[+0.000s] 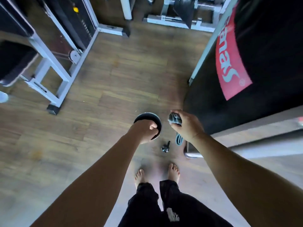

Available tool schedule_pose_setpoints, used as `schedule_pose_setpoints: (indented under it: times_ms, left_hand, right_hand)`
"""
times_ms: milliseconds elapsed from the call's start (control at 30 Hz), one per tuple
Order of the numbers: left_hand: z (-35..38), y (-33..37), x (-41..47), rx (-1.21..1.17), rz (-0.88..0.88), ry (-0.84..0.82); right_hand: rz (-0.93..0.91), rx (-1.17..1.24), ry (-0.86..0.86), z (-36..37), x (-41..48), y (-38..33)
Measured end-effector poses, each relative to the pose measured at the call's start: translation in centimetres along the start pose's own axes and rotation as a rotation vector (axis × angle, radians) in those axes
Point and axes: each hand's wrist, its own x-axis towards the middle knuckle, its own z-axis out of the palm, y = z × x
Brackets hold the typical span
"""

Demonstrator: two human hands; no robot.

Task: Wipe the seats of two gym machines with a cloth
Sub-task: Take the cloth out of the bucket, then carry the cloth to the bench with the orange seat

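The right hand (pixel 186 125) has its grip closed around a bunched grey cloth (pixel 175 119), held above the wooden floor (pixel 101 89). The left hand (pixel 146 130) holds a dark round bowl (pixel 147 117). A black padded seat (pixel 14 61) lies well off to the far left, nearer the left arm.

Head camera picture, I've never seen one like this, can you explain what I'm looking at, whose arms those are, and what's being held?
The single picture comes from a camera worn on a person's head, looking down, so the two arms reaching forward are their own, with bare feet below. The right hand is closed around a bunched grey cloth. The left hand holds a round dark bowl-like container; what is inside cannot be seen. On the wooden floor lie a small dark metal object and what looks like a folded grey-blue strap. Grey-framed gym machines stand at upper left, and a dark surface bearing a red banner is at right.
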Motion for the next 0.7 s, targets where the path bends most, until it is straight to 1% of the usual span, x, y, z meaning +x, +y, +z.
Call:
schedule_pose_setpoints:
  times_ms: [67,133,233,333,500,700]
  left_hand:
    - [-0.9,1.2,-2.6,0.171,0.083,0.083]
    - [-1.4,2.3,-4.9,0.31,0.168,0.131]
    - [-1.2,3.5,-7.8,0.44,0.295,0.186]
    - [-0.2,4.4,-10.4,0.555,0.414,0.224]
    - [3.0,7.7,-15.3,0.622,0.566,0.236]
    - [11.1,14.8,-20.8,0.758,0.775,0.182]
  right_hand:
    - [0.018,0.006,0.047,-1.9,-2.6,-1.2]
    - [0.026,0.016,0.117,-3.2,-5.5,-2.3]
    - [0.048,0.008,0.236,-4.5,-10.1,-3.6]
    - [0.14,0.021,0.334,-5.5,-14.8,-4.4]
    - [0.293,0.077,0.455,-7.9,-23.8,-4.2]
    - [0.441,0.147,0.638,-12.7,-36.2,0.0]
